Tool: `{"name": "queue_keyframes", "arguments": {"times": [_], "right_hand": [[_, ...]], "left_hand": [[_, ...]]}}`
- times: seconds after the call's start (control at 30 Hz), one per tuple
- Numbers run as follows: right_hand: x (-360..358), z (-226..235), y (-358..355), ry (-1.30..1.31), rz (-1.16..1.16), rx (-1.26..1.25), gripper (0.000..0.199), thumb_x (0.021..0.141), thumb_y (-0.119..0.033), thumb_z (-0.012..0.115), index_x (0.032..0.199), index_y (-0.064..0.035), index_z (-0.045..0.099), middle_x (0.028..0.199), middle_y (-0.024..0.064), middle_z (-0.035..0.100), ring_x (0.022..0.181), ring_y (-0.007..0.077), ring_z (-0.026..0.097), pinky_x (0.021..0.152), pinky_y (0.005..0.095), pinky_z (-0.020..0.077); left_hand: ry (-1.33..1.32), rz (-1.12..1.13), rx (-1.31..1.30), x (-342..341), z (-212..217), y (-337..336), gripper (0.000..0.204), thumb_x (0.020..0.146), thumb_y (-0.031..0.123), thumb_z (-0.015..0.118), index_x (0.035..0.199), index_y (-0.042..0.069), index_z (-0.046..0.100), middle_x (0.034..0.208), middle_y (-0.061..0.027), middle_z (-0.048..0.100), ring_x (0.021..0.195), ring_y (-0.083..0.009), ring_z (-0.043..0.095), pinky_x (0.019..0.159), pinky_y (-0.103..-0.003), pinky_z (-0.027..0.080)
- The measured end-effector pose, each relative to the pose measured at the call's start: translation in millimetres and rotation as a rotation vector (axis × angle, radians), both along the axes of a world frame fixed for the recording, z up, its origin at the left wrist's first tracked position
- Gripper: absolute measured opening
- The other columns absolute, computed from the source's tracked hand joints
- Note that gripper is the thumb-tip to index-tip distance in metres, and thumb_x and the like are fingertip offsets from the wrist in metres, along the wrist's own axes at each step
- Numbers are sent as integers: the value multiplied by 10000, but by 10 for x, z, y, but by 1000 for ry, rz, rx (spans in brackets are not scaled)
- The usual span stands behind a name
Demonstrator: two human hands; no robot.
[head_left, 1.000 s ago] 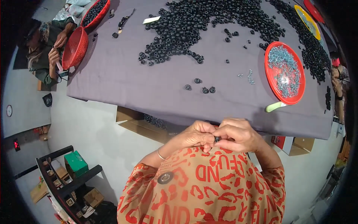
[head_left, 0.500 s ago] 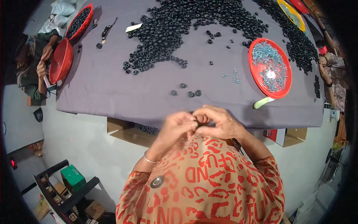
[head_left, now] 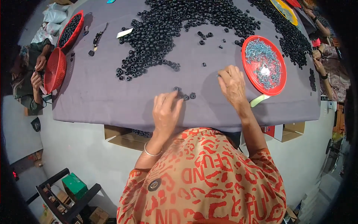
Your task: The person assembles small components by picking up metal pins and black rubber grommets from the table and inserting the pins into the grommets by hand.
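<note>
Left hand (head_left: 165,112) now beside black parts (head_left: 192,96)

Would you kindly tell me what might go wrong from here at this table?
The tiny piece seemingly pinched by the right hand could slip and be hard to find on the cloth.
The left hand is close to a few loose black parts and might knock them away.
The right hand is also beside the red tray; a bump might spill its silvery pieces.
</note>
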State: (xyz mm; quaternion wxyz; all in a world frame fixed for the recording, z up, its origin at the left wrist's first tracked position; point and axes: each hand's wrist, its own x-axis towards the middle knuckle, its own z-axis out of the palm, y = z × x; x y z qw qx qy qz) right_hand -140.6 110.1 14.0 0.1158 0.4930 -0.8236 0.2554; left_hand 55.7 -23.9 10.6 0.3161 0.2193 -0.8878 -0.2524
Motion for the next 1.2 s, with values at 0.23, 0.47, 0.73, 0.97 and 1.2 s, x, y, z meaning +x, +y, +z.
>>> {"name": "queue_keyframes", "arguments": {"times": [0.23,0.47,0.73,0.97,1.2], "right_hand": [[93,70,25,-185,43,-121,136,717,6,629,838,-23,574,763,78,550,725,214,545,641,314,421],[338,382,14,-763,272,-289,72,771,43,598,839,22,587,740,57,563,688,119,560,612,220,432],[436,71,-4,-1451,272,-659,40,822,18,580,844,17,614,807,35,552,703,98,548,634,208,437],[484,151,43,-1413,199,-608,61,823,4,585,875,21,610,803,25,564,700,76,536,637,192,434],[338,115,102,-1409,296,-470,122,827,-65,608,929,1,599,764,-17,570,663,32,512,580,172,410]], "left_hand": [[101,-94,258,-93,189,51,210,730,50,680,922,-8,614,826,-86,590,699,-217,556,605,-309,454],[85,-183,1357,-384,345,134,178,839,118,616,941,-28,604,812,-46,605,631,-80,549,546,-214,467],[200,-321,1823,-498,248,208,179,858,143,592,928,-22,595,766,-49,607,597,-69,543,488,-186,463],[188,-326,1825,-496,228,255,176,870,162,577,906,-10,597,753,-44,604,583,-70,537,483,-192,460],[108,-335,1698,-494,237,225,146,854,175,601,835,30,606,728,-24,603,558,-62,525,476,-193,434]]}}
